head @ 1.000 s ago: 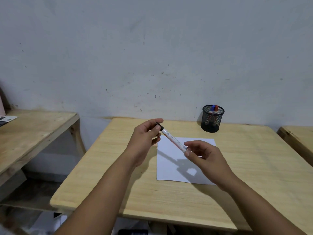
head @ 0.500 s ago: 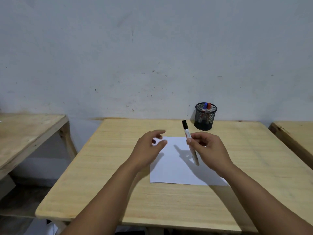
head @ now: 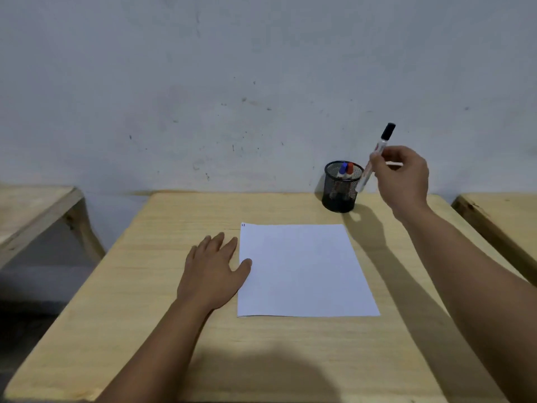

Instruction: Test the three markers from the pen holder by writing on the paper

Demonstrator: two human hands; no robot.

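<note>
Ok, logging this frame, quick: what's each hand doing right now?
Left hand: open, flat on the table, thumb on the paper edge.
Right hand: closed on the black marker, beside the holder.

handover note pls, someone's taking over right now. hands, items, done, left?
Right hand: holds the capped black marker above the pen holder.
Left hand: flat on the table, thumb on the paper edge.
Blue marker and red marker stand in the holder.
Done: small marks at the paper's top-left corner.
Left: drop the black marker in; which markers are tested is unclear.
</note>
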